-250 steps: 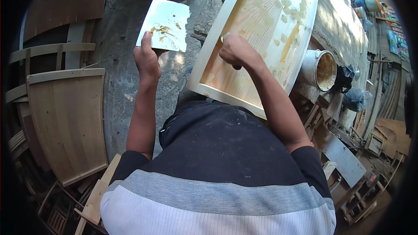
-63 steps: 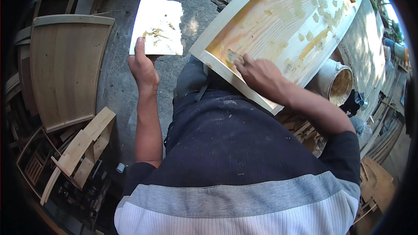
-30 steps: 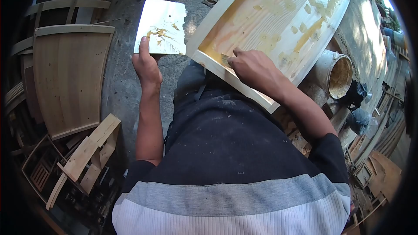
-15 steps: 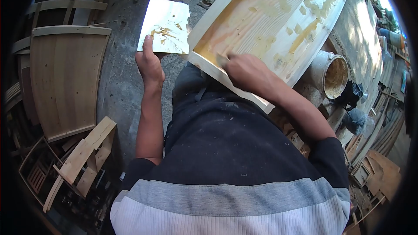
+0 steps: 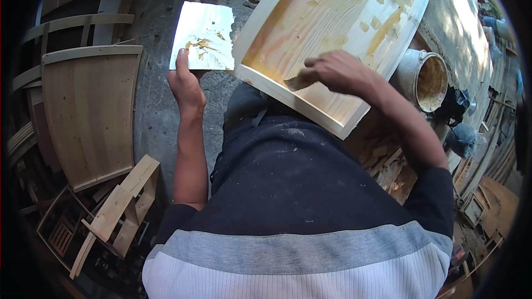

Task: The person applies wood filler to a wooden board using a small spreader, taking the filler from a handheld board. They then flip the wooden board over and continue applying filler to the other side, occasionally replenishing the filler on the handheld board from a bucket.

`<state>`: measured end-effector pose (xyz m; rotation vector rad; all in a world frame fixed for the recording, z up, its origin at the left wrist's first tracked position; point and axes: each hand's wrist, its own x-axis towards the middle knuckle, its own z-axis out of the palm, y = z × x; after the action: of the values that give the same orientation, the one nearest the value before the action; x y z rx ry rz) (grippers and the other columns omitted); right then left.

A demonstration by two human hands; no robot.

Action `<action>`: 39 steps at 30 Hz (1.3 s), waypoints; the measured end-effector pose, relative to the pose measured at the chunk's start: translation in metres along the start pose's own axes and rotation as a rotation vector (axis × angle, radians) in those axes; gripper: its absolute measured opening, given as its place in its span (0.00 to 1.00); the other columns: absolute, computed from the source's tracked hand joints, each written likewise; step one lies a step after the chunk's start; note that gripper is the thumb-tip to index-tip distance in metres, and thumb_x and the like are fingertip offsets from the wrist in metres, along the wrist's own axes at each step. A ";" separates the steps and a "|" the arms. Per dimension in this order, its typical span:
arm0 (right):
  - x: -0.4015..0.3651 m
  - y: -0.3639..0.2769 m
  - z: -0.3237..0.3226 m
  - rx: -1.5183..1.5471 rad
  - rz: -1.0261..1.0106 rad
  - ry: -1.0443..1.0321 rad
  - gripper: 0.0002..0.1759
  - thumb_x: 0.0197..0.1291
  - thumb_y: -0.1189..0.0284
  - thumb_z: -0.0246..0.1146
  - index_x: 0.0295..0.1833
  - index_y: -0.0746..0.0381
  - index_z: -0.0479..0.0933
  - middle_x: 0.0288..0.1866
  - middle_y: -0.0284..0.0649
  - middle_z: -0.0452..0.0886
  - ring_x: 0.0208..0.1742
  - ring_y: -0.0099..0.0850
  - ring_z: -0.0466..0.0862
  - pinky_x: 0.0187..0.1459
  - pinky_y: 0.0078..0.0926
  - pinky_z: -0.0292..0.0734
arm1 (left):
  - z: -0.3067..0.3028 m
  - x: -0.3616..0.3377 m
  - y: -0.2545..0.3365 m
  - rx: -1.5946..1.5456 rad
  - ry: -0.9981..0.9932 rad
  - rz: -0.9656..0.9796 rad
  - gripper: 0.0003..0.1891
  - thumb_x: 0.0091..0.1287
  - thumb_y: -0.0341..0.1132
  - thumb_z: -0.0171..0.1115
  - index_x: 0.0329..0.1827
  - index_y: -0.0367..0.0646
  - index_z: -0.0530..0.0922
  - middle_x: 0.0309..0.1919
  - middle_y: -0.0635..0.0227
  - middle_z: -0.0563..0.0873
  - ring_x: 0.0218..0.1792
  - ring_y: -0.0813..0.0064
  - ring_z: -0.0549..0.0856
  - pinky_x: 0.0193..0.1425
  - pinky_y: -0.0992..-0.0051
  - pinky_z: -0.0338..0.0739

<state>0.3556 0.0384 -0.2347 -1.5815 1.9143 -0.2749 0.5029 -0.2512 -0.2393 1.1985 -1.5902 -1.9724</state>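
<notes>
My left hand [image 5: 187,88] grips a white board [image 5: 208,25] by its lower left corner, thumb on top. Brown putty is smeared over the middle of the board, and its right edge is ragged. With closed fingers, my right hand [image 5: 342,72] holds a putty knife [image 5: 298,82], its blade down at the near inner corner of a framed wooden panel [image 5: 288,36]. The handle is hidden in the fist. Tan filler patches dot the panel, densest toward its far end. The panel's near left corner lies by my lap.
A putty-stained bucket [image 5: 431,83] lies tilted right of the panel, beside a black plastic bag [image 5: 455,105]. Another wooden panel [image 5: 91,116] stands at left, above a small wooden frame [image 5: 119,210]. Wood scraps [image 5: 499,205] lie at the far right.
My right hand has shifted right and slightly up, and the knife blade now shows more clearly near the panel's edge. My left hand keeps its hold on the board. The view has moved slightly.
</notes>
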 end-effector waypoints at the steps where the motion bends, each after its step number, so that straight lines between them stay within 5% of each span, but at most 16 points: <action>1: 0.012 0.007 0.002 0.055 -0.022 0.024 0.12 0.56 0.81 0.61 0.45 0.56 0.81 0.36 0.39 0.84 0.40 0.42 0.87 0.39 0.42 0.80 | -0.001 0.001 0.002 0.000 -0.022 -0.012 0.24 0.78 0.41 0.52 0.62 0.24 0.74 0.52 0.53 0.86 0.50 0.64 0.89 0.53 0.67 0.85; 8: 0.056 0.045 0.004 0.073 -0.083 -0.007 0.06 0.58 0.70 0.67 0.39 0.59 0.80 0.35 0.38 0.85 0.42 0.44 0.85 0.42 0.44 0.77 | 0.004 -0.001 0.013 -0.005 -0.013 0.025 0.23 0.78 0.40 0.51 0.60 0.24 0.75 0.51 0.52 0.86 0.50 0.64 0.88 0.53 0.67 0.85; 19: 0.075 0.036 0.016 -0.046 0.060 -0.026 0.16 0.45 0.60 0.76 0.33 0.61 0.83 0.28 0.46 0.85 0.35 0.46 0.87 0.37 0.43 0.80 | -0.006 0.001 0.007 -0.004 0.069 -0.006 0.23 0.78 0.40 0.51 0.61 0.24 0.75 0.51 0.52 0.86 0.50 0.64 0.88 0.53 0.67 0.85; 24: 0.048 0.027 0.014 -0.103 0.157 0.041 0.05 0.49 0.74 0.68 0.26 0.64 0.83 0.27 0.49 0.85 0.33 0.48 0.88 0.34 0.42 0.82 | -0.004 0.008 0.010 -0.031 0.038 -0.003 0.24 0.78 0.41 0.52 0.61 0.25 0.75 0.51 0.53 0.86 0.50 0.65 0.89 0.52 0.68 0.85; 27: 0.035 0.014 -0.020 -0.169 0.370 -0.055 0.09 0.53 0.69 0.68 0.29 0.64 0.79 0.29 0.49 0.83 0.35 0.50 0.86 0.36 0.45 0.79 | -0.007 0.012 0.009 0.009 0.017 0.035 0.24 0.78 0.42 0.51 0.62 0.26 0.75 0.51 0.54 0.86 0.50 0.66 0.89 0.52 0.68 0.85; 33: 0.039 -0.025 0.031 0.145 0.323 0.369 0.11 0.63 0.70 0.63 0.36 0.64 0.70 0.30 0.50 0.76 0.36 0.50 0.81 0.40 0.46 0.77 | -0.008 0.019 0.005 0.004 0.014 0.009 0.24 0.79 0.42 0.50 0.61 0.26 0.76 0.51 0.54 0.87 0.50 0.66 0.89 0.51 0.68 0.85; 39: 0.010 -0.051 0.042 0.232 0.654 0.197 0.15 0.67 0.64 0.63 0.37 0.65 0.70 0.32 0.52 0.77 0.37 0.52 0.81 0.39 0.48 0.75 | -0.013 0.021 0.005 0.018 -0.018 -0.004 0.24 0.78 0.42 0.51 0.61 0.24 0.75 0.51 0.53 0.86 0.50 0.65 0.89 0.52 0.67 0.85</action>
<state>0.4207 0.0251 -0.2433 -0.7428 2.3335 -0.3589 0.4994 -0.2753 -0.2433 1.1956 -1.6187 -1.9806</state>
